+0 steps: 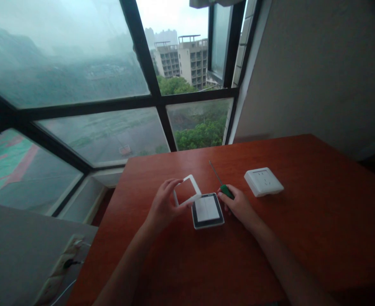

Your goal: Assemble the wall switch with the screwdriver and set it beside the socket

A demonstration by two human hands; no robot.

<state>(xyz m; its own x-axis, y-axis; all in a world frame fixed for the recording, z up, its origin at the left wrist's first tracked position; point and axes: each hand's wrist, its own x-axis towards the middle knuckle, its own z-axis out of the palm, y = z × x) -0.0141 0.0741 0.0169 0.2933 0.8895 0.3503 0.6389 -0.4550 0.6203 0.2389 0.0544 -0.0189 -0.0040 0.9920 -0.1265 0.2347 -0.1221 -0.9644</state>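
Between the thumb and fingers of my left hand [164, 204] is a white square cover frame [192, 187], tilted up off the table. Just below and right of it lies a white switch panel [207, 211] with a dark border and a pale centre, flat on the table. The frame's lower corner overlaps the panel's upper edge in this view; whether they touch I cannot tell. To the panel's right, my right hand [238, 205] grips a screwdriver [227, 191] by its green handle. Its thin metal shaft points up and left, away from the panel.
A white wall socket [264, 182] on its box rests on the reddish-brown table [314, 212], right of my right hand. Windows with dark frames [157, 100] rise behind the table. At lower left, wall outlets [63, 263] hold plugged-in cables beside the table's edge.
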